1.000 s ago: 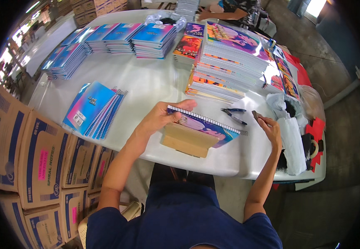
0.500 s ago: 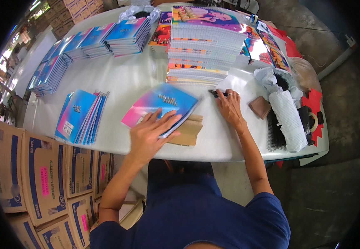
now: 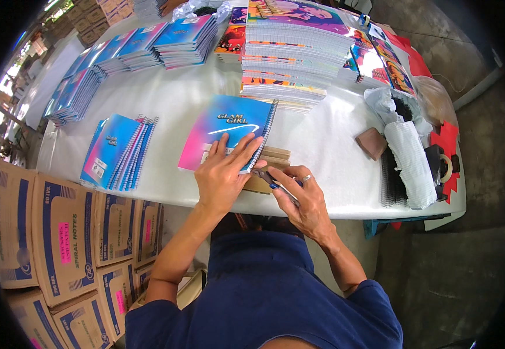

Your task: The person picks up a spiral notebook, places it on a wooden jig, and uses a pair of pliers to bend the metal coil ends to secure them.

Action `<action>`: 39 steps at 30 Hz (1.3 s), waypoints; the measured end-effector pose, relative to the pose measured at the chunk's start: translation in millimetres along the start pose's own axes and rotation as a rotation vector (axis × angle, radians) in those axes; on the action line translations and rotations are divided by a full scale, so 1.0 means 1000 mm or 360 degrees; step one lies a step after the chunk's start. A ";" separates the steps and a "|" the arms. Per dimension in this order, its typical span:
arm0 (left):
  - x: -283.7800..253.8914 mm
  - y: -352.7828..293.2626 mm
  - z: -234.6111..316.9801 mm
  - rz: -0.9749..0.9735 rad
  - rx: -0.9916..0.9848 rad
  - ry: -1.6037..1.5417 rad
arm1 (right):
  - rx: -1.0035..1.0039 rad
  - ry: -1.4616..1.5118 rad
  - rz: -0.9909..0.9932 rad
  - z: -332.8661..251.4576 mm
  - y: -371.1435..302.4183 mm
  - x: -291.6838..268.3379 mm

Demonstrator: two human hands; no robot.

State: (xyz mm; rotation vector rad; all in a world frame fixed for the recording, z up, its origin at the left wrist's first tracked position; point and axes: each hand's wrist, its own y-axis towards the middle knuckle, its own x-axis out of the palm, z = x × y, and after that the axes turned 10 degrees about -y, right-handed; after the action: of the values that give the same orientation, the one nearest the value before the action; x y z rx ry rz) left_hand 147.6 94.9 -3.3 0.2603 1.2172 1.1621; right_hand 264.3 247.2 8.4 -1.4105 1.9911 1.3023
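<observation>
A spiral notebook [image 3: 229, 107] with a blue and pink cover lies in front of me, its wire coil [image 3: 271, 122] along the right edge. My left hand [image 3: 220, 174] rests flat on its lower part, fingers spread and pressing the cover. At the coil's lower end, my right hand [image 3: 303, 203] is closed round small dark pliers [image 3: 264, 174], whose jaws are at the coil; whether they grip the wire is hard to make out. Beneath the notebook's right side sits a brown block [image 3: 277, 156], partly hidden.
Loose blue notebooks [image 3: 116, 148] lie at left, with more stacks [image 3: 185, 35] behind. A tall pile of larger spiral books [image 3: 293, 58] stands at the back. Right are a brown piece [image 3: 371, 143], a white wrapped bundle [image 3: 409, 166] and tape [image 3: 446, 167]. Cartons [image 3: 66, 232] stand lower left.
My right hand has picked up the pliers from the table and brought them left to the coil. The notebook, tilted and moving before, now lies squarer with its coil edge to the right.
</observation>
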 end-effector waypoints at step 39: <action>-0.274 -0.012 -0.377 0.0398 -0.1010 -0.1811 | -0.0815 0.0968 0.0201 -0.175 0.227 0.231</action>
State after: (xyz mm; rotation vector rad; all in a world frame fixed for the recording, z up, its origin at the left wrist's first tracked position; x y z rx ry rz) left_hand -128.4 -281.3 0.9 0.4975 -0.1921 1.2515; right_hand 0.5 -8.4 34.1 -2.1584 2.2322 1.6694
